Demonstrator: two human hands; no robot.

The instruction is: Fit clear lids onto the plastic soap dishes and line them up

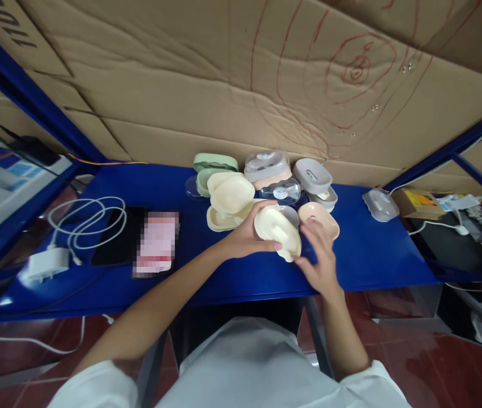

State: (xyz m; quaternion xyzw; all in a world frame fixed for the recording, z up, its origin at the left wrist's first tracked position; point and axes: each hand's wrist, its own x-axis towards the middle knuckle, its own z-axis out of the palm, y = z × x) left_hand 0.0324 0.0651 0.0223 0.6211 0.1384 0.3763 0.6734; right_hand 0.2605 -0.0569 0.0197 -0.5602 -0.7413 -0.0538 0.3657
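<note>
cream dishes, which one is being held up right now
The cream dish in the left hand, tilted, just left of the right hand. The other cream dishes sit grouped on the blue table, farther left.

Large dark printed characters stand at the upper left of the cardboard wall (173,73), turned on their side: "110" (17,31) can be read, and a further rounded character is cut off by the picture's edge. At the upper right of the same cardboard, red hand-drawn rings surround a small red scribble (358,68), too unclear to read. On the counter (376,255), two clear lids carry round white labels, one at the back (265,154) and one nearer (281,193); their print is too small to read. A dark mark (312,174) on a grey box is illegible too. The phone screen (158,243) is pixelated, hiding any text.
</note>
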